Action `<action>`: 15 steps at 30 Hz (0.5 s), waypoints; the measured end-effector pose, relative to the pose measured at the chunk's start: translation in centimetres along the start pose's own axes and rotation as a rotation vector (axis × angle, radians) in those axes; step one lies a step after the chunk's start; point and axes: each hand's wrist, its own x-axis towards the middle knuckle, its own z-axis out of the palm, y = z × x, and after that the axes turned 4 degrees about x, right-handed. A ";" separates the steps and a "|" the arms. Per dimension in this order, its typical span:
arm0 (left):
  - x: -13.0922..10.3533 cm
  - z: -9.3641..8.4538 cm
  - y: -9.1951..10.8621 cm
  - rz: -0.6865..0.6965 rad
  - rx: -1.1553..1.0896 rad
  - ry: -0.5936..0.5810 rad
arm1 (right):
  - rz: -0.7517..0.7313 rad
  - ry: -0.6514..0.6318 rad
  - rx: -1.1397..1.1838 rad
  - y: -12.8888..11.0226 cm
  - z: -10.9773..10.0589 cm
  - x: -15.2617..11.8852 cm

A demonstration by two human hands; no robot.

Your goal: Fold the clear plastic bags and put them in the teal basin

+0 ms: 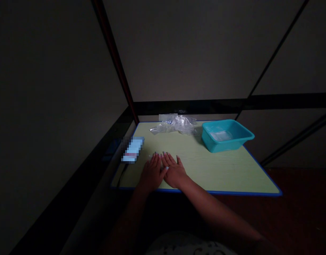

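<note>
My left hand point(151, 174) lies palm down near the front edge of the pale table point(221, 173), fingers stretched forward. Beside it, my right hand point(175, 173) rests in the same way, its fingers extended and the thumb side touching the left hand. A faint clear or pale patch shows by the left fingertips; what it is I cannot make out. To the left of my hands is a blurred-out bright rectangle point(133, 150), like a lit screen.
Crumpled clear plastic bags point(178, 124) lie along the back edge. At the back right stands a turquoise plastic basin point(218, 144) with a clear or whitish packet point(221, 135) inside. The table has a blue rim. Dark-trimmed walls point(189, 53) border its left and back sides.
</note>
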 end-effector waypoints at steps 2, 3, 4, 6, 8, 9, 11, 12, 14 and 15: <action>0.0 -0.3 -0.5 -0.020 0.045 -0.022 | 0.000 0.020 0.013 0.0 0.1 0.0; 0.0 -0.4 -0.7 -0.030 0.062 -0.035 | 0.001 0.022 0.019 0.0 0.1 0.0; 0.0 -0.5 -0.8 -0.038 0.077 -0.045 | 0.003 0.024 0.023 0.0 0.1 0.0; -0.1 -0.6 -0.9 -0.056 0.103 -0.048 | 0.004 0.027 0.029 -0.1 0.1 -0.1; -0.2 -0.6 -0.9 -0.070 0.125 -0.036 | 0.004 0.030 0.033 -0.1 0.1 -0.1; -0.3 -0.5 -0.8 -0.079 0.134 -0.028 | 0.004 0.033 0.035 -0.1 0.1 0.0; -0.4 -0.3 -0.8 -0.104 0.152 -0.010 | 0.008 0.036 0.037 0.0 0.2 0.0; -0.5 -0.1 -0.8 -0.118 0.162 0.001 | 0.010 0.038 0.039 0.0 0.2 0.0; -0.5 0.1 -0.8 -0.145 0.179 0.025 | 0.013 0.041 0.041 0.0 0.3 0.0; -0.6 0.2 -0.8 -0.154 0.183 0.036 | 0.012 0.042 0.041 0.0 0.3 0.0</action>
